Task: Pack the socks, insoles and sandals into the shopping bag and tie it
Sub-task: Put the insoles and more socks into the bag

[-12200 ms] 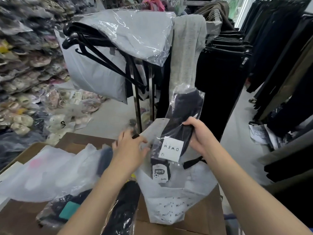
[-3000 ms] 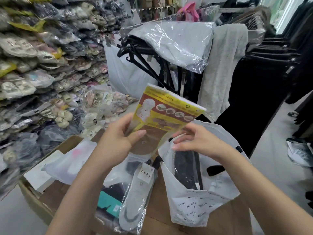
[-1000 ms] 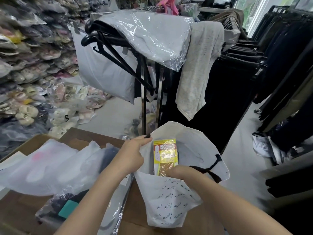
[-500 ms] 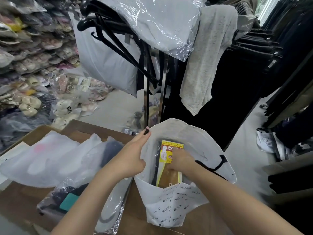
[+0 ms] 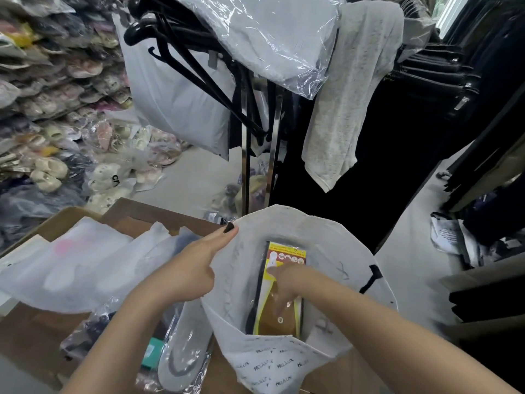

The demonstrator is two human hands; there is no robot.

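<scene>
A white shopping bag (image 5: 284,362) with black handles stands open on a cardboard box. My left hand (image 5: 193,268) grips its left rim and holds the mouth open. My right hand (image 5: 287,282) is inside the bag, fingers pressed on a yellow and red insole pack (image 5: 279,322) that stands upright against a dark sock pack (image 5: 257,297) at its left edge. A clear pack with grey socks (image 5: 181,356) lies on the box left of the bag. A translucent white bag (image 5: 74,268) with pale shapes inside lies further left.
The cardboard box (image 5: 136,214) carries everything. A clothes rack (image 5: 247,155) with black hangers and plastic-wrapped garments stands right behind it. Bagged sandals are piled on the floor and shelves at left (image 5: 51,172). Dark clothes hang at right.
My right hand has pushed the insole pack deeper into the bag, from standing at the mouth to well inside. My left hand still holds the rim.
</scene>
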